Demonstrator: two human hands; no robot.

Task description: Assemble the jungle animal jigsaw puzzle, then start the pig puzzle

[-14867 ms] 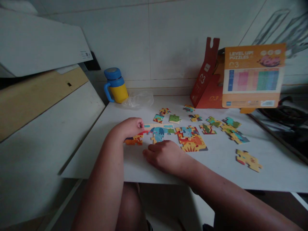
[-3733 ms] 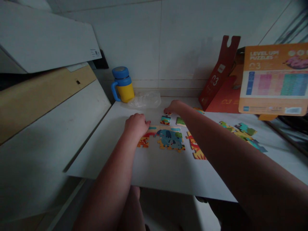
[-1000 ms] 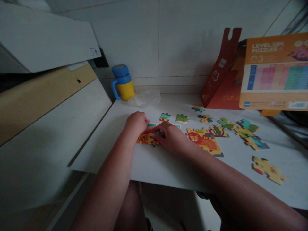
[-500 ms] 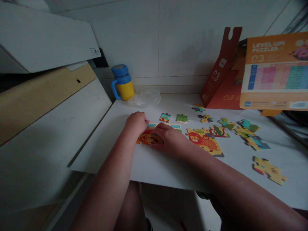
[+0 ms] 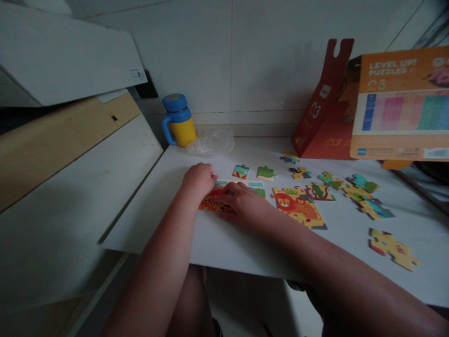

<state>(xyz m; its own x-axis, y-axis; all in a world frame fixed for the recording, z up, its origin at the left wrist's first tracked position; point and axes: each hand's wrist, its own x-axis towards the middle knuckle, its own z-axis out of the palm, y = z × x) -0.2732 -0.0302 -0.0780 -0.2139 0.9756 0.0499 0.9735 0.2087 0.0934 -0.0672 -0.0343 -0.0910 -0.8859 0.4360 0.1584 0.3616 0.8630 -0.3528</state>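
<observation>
A group of joined jigsaw puzzle pieces [image 5: 206,204] lies flat on the table, in orange and red with a pale blue strip along its far edge. At its left end rests my left hand [image 5: 199,179], closed, with the fingers curled in; what they hold, if anything, is hidden. Over the right part of this puzzle lies my right hand [image 5: 247,203], palm down, fingers apart and touching the pieces. Just beyond my hands are a small blue and orange puzzle piece [image 5: 241,171] and a green one [image 5: 265,173]. A joined lion puzzle section [image 5: 298,206] lies right of my right hand.
Several loose puzzle pieces [image 5: 394,248] are scattered over the right of the white table [image 5: 147,210]. A yellow and blue mug [image 5: 184,131] and a clear plastic bag [image 5: 213,142] stand at the back left. An open puzzle box [image 5: 382,140] is at the back right.
My right hand has shifted slightly left and its fingers have moved over the puzzle, so more green shows at its right end. My left hand stays in place.
</observation>
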